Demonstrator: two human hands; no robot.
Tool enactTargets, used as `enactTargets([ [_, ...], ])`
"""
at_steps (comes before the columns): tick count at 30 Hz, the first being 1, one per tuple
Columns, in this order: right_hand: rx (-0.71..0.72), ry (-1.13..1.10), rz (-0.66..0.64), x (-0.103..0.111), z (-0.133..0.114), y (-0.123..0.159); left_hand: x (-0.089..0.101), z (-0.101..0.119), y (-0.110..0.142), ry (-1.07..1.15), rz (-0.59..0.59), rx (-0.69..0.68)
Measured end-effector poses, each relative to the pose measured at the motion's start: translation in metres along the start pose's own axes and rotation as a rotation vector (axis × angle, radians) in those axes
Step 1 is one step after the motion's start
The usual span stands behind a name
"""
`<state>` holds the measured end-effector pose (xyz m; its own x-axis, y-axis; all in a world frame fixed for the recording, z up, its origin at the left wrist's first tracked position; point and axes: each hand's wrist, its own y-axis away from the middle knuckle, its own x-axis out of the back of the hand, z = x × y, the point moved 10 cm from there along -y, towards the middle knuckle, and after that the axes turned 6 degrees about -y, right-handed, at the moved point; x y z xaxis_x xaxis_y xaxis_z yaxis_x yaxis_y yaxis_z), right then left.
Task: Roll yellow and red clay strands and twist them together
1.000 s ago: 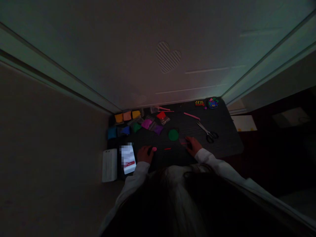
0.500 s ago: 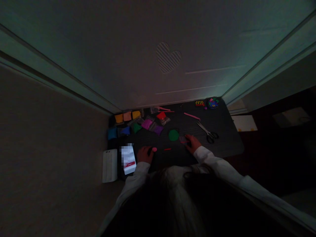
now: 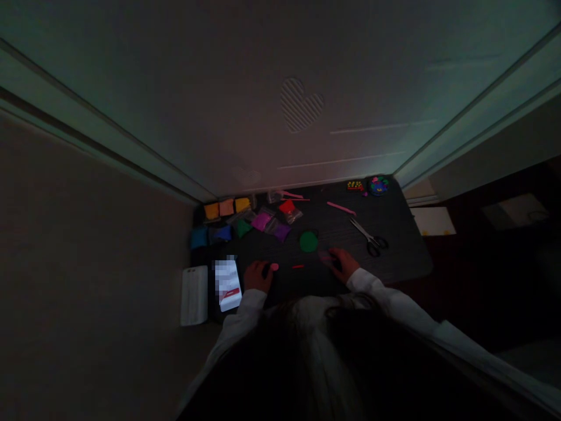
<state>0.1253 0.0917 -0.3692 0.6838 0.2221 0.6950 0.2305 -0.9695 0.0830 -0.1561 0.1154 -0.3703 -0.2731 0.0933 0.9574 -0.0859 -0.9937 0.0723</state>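
My left hand rests on the dark table, its fingers curled, with a small round pink clay piece at the fingertips. In my right hand is a clear, pink-tinted flat piece, blurred and too dim to name exactly; the fingers are closed on it. Between the hands lies a short red clay strip. A flat green disc sits just beyond, left of my right hand.
Scissors and a pink tool lie to the right. Bags of coloured clay, including a red one, line the back left. A lit phone and a white box are at left; a colourful round piece is at back right.
My right hand has shifted slightly toward me with the clear piece, away from the green disc. My left hand and the pink clay piece look nearly still.
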Motion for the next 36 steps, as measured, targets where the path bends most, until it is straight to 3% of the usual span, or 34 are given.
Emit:
enactTargets([
  [3, 0.013, 0.001, -0.039, -0.006, -0.002, 0.012, -0.001, -0.001, 0.001, 0.0, -0.003, 0.011],
  [9, -0.006, 0.005, -0.015, 0.002, -0.002, -0.009, -0.002, -0.001, 0.001, -0.003, -0.006, 0.006],
  [15, 0.025, 0.002, -0.047, -0.007, -0.005, 0.01, 0.001, 0.0, 0.003, 0.032, 0.029, -0.023],
  [21, -0.023, 0.018, -0.009, 0.003, -0.002, -0.008, 0.004, -0.001, 0.003, 0.06, 0.051, -0.018],
  [27, 0.014, 0.005, -0.09, -0.008, -0.006, 0.016, 0.002, -0.002, 0.003, 0.064, 0.041, -0.018],
  [32, -0.041, 0.002, -0.029, 0.001, -0.001, -0.007, 0.001, -0.001, 0.002, 0.048, 0.019, -0.014],
  [36, -0.029, 0.006, -0.044, -0.005, -0.001, 0.004, 0.003, -0.001, 0.002, 0.056, 0.026, -0.007],
])
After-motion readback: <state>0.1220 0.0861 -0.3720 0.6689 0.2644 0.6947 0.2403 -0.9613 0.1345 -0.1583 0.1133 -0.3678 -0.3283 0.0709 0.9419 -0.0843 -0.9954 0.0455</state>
